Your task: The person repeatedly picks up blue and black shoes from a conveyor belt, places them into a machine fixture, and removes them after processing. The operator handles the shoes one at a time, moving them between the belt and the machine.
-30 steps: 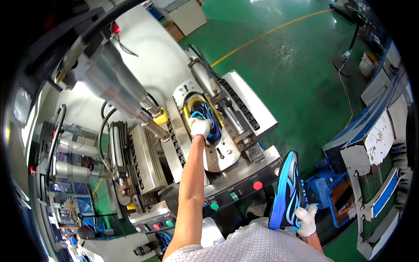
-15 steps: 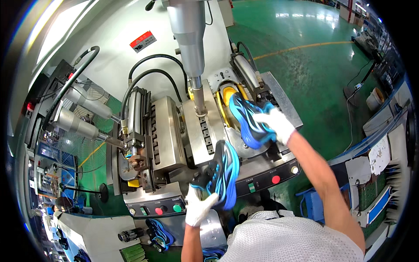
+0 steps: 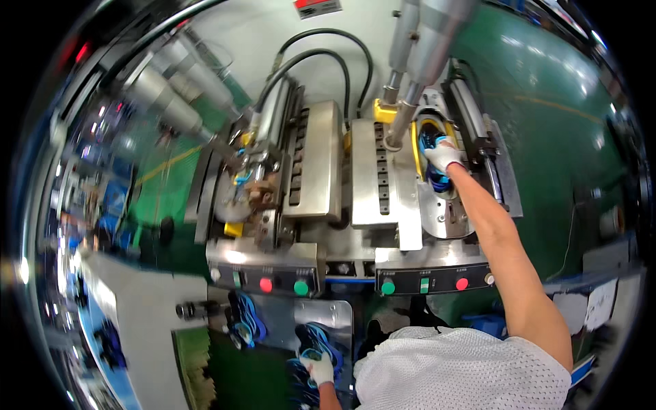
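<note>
My gloved right hand (image 3: 443, 154) grips a dark sneaker (image 3: 428, 135) with blue trim, set lengthwise in the yellow-edged holder (image 3: 415, 152) of the machine's right station. The palm and part of the glove hide the sneaker's middle. Low in the view, my gloved left hand (image 3: 320, 369) has its fingers closed at another blue-and-black sneaker (image 3: 315, 336), which rests on a metal shelf (image 3: 342, 313). More blue footwear lies under and beside that hand, partly covered by it.
A metal press block (image 3: 372, 174) and slanted cylinders (image 3: 430, 48) stand beside the right station. A matching left station (image 3: 263, 178) has black hoses above it. Control panels (image 3: 430, 282) with red and green buttons line the front. Another sneaker (image 3: 246, 319) lies left on the shelf.
My right hand has put its sneaker down into the right holder. My left hand has lowered from before the machine to the shelf. The view has shifted, and a cylinder near the right station looks tilted.
</note>
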Demonstrator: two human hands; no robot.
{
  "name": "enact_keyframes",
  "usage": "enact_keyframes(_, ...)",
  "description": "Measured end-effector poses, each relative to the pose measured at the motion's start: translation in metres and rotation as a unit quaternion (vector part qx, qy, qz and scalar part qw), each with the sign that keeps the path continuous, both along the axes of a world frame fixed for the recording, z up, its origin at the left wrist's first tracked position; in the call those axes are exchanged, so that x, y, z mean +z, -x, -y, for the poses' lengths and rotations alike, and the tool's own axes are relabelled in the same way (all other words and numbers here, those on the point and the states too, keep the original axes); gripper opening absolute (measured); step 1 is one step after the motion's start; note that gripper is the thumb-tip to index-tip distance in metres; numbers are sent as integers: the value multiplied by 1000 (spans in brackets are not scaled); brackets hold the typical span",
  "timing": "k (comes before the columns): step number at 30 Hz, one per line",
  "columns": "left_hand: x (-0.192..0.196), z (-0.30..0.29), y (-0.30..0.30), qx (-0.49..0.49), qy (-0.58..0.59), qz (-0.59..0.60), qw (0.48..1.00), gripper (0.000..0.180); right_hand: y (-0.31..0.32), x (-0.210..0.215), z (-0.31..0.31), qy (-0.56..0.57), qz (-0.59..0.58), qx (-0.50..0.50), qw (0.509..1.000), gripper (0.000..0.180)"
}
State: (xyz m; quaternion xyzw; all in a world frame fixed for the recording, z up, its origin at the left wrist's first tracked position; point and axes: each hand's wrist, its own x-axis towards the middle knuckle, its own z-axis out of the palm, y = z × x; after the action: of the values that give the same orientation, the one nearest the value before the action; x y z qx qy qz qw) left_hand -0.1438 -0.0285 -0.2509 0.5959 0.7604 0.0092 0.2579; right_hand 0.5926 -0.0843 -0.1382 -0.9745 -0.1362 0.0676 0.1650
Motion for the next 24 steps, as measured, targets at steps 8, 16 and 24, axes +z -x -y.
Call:
enact_keyframes(8, -44, 19, 11, 99, -69, 93, 988, 80, 267, 98, 25, -256, 92, 110, 956, 75)
enact_keyframes(16, 8, 13, 50, 2, -74, 358, 931, 67, 419, -71, 34, 112, 236, 463, 847, 91)
enact_keyframes(24, -5, 18, 107, 30, -135, 144, 980, 78, 626, -47, -66, 10, -277, 463, 842, 67)
